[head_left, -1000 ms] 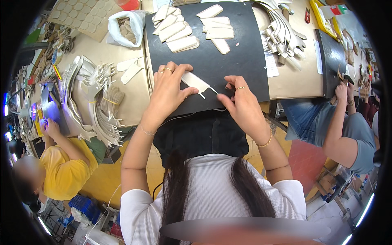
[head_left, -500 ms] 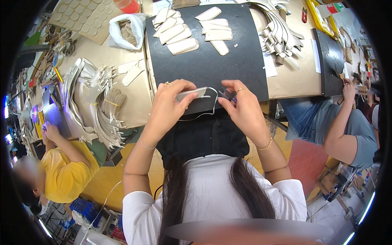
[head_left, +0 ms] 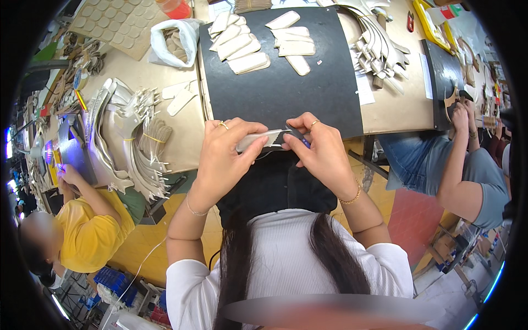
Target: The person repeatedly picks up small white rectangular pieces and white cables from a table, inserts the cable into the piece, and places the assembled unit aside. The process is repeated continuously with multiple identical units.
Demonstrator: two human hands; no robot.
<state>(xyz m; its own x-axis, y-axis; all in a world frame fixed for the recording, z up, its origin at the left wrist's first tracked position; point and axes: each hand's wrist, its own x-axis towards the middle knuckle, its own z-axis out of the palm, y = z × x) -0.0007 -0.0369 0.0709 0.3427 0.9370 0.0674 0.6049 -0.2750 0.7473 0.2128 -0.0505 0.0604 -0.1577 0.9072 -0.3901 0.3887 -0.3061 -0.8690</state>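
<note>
Above the near edge of the black mat, my left hand (head_left: 223,157) pinches a flat, pale strap-like piece (head_left: 254,141) between thumb and fingers. Its free end points right, toward my other hand. My right hand (head_left: 325,151) is closed on a small dark tool with a blue part (head_left: 300,137), perhaps thread snips. The tool's front end is at the right end of the pale piece; whether they touch I cannot tell. More pale pieces with rounded ends lie in two groups, a left pile (head_left: 242,47) and a right pile (head_left: 292,43), at the far side of the mat.
The black mat (head_left: 275,93) covers the table in front of me. To its left are a white bag (head_left: 175,44) of small pieces and bundled pale strips (head_left: 132,140). More curved strips (head_left: 379,49) lie right. Co-workers sit at left (head_left: 88,231) and right (head_left: 467,176).
My right hand has moved slightly left, bringing the tool to the end of the pale piece. The white cord that looped between my hands no longer shows as a loop.
</note>
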